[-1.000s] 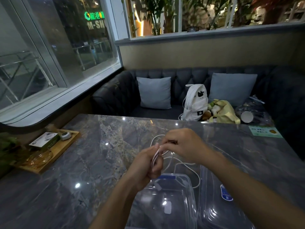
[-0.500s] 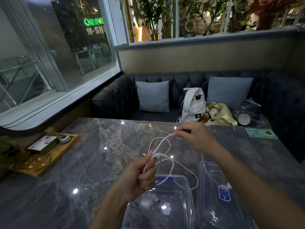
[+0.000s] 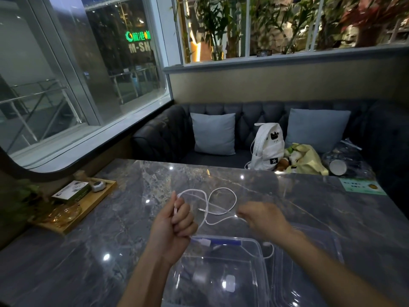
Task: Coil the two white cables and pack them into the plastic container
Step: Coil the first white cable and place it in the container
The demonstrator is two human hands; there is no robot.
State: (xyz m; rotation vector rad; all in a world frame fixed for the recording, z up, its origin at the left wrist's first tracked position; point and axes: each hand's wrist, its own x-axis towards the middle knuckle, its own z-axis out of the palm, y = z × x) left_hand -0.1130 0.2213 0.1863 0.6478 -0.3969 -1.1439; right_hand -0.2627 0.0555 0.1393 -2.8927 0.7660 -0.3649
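A white cable lies in loose loops on the marble table between my hands. My left hand is fisted around one end of it, with a few strands gathered above the thumb. My right hand pinches the same cable lower down, just above the table. A clear plastic container with a blue clip stands open right in front of me. Another stretch of white cable curls at its right rim; I cannot tell whether it is a second cable.
The container's clear lid lies to its right. A wooden tray with a box and small items sits at the table's left edge. A green card lies at the far right. Behind the table is a sofa with a white backpack.
My right hand came down from a raised pull to just above the table, to the right. The cable now lies in wider loops. My left hand keeps its grip.
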